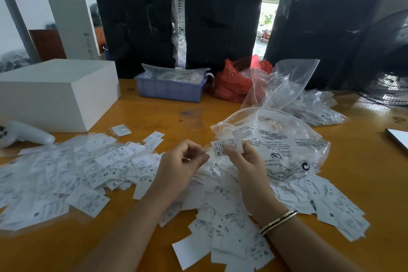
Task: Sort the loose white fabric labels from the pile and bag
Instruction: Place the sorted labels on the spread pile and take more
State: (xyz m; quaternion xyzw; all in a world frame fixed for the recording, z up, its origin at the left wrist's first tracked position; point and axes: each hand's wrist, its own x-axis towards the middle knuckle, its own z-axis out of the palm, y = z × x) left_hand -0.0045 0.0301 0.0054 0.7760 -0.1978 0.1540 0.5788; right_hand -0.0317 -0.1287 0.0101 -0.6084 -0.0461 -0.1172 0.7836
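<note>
Labels (92, 174), white fabric ones printed with sizes such as XS, M and XL, lie loose in a wide pile across the near half of the orange tabletop (154, 115), spreading from the far left past my wrists to the right. Behind them stand three tall black wrapped bundles (223, 28), with a white box (57, 93) at the left edge. Just beyond my hands lies a clear zip bag (284, 141) with black warning print, its near part resting on the pile; a second clear bag (284, 81) stands behind it beside a red plastic bag (231, 84) and a blue crate (170, 89). A white controller (24, 133) rests left of the pile. My right hand (245, 157), a bangle (278, 221) on its wrist, pinches a small stack of labels (227, 146) with XS showing, raised above the pile. My left hand (183, 161) hovers beside it, fingers curled inward; I cannot tell if they grip anything.
</note>
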